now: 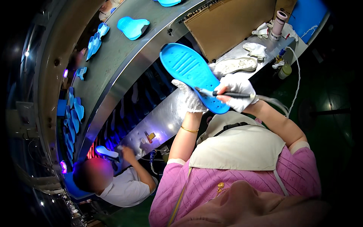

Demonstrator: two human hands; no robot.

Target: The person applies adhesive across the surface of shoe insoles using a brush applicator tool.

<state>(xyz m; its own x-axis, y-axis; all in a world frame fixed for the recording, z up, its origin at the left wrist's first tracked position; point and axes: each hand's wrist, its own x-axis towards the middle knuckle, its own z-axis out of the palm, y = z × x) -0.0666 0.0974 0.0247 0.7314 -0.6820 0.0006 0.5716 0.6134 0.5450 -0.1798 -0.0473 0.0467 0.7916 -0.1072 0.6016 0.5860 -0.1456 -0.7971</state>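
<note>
In front of me a bright blue shoe sole is held tilted, its grooved and dotted face turned up. My left hand, in a white glove, grips the sole by its left edge near the narrow middle. My right hand, gloved in white with some bare fingertips, is closed around a slim dark-handled brush. The brush tip lies at the sole's middle; whether it touches cannot be made out. From the brush's back end a pale hose runs off to the right.
Behind the sole lie a white shoe, crumpled white gloves and a cardboard box on a metal bench. A pink bottle stands farther right. Blue soles rest on the curved conveyor. A co-worker works at lower left.
</note>
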